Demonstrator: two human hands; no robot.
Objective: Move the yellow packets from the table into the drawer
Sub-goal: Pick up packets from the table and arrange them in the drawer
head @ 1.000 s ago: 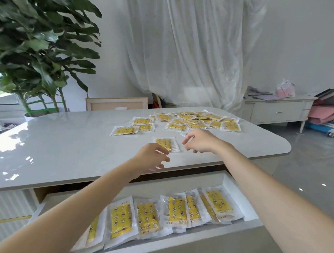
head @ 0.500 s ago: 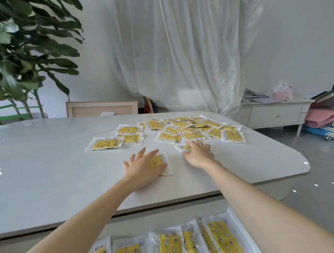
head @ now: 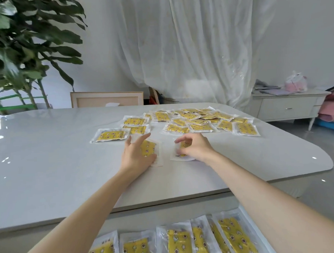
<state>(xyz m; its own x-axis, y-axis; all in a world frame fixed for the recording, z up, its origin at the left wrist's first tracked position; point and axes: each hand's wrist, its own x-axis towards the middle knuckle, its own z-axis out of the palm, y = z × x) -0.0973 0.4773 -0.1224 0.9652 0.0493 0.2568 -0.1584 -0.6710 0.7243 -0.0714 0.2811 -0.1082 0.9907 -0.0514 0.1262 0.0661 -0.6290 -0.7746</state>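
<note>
Yellow packets (head: 200,123) lie heaped on the table (head: 50,158), well beyond the drawer (head: 258,232). Half a second ago both your palms pressed flat. Now, nearer the drawer, your left hand (head: 136,155) holds one packet (head: 151,148) down with straight fingers while your right hand (head: 194,147) curls over a second packet (head: 182,157). Whether that pinch has closed, I cannot tell; the pickup looks begun.

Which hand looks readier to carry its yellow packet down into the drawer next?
Probably the right hand: its fingers curl around the right packet, seemingly pinching it. The left hand lies flatter, fingers straight over the left packet, not gripping yet.
</note>
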